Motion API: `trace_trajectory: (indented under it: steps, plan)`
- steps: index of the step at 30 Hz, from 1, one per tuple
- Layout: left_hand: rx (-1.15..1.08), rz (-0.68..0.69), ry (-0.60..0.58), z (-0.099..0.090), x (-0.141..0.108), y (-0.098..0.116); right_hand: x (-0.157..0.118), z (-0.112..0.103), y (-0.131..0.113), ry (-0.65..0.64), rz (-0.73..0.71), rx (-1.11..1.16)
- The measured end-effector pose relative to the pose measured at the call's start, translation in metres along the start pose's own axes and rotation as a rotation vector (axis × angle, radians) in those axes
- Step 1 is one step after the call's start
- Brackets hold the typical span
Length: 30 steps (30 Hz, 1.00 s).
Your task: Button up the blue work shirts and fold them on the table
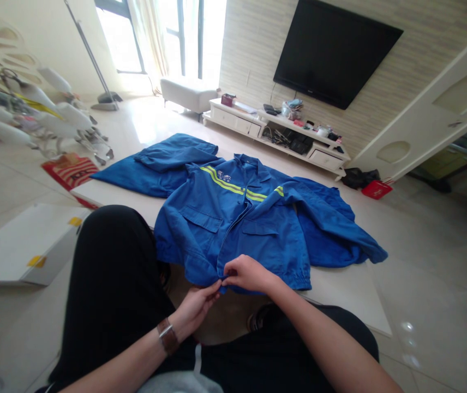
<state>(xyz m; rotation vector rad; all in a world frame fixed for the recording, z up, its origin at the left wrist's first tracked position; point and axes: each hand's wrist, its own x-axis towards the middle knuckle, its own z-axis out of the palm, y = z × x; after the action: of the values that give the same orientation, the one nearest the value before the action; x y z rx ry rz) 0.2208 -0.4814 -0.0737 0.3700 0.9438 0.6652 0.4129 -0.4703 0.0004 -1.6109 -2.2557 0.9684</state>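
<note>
A blue jacket (201, 218) with yellow-green stripes across the chest lies front up, its collar away from me and its sleeves spread to both sides. More blue cloth (135, 172) lies beneath it on a low pale board (364, 295). At the jacket's bottom front edge, my left hand (198, 305) pinches the hem from below. My right hand (244, 273) has its fingers closed on the same hem, just above and touching my left fingertips. The small spot between the fingers is hidden.
My knees in black trousers (111, 273) flank the jacket's near edge. A white box (24, 240) with yellow pieces and a red striped bag (70, 172) are at left. Beyond stands a low TV cabinet (237, 120); a red bag (376, 189) lies right of it.
</note>
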Motion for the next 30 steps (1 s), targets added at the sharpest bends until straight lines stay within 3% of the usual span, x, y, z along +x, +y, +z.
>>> trace_trajectory:
  steps: [15,30]
  plan:
    - [0.118,0.266,0.012,0.0018,0.0022,-0.005,-0.0004,0.0021,-0.002,-0.018,0.001,-0.023]
    - [0.159,0.278,-0.073,-0.0012,0.0033,-0.0095,-0.0014,-0.0002,-0.0035,-0.005,-0.018,-0.051]
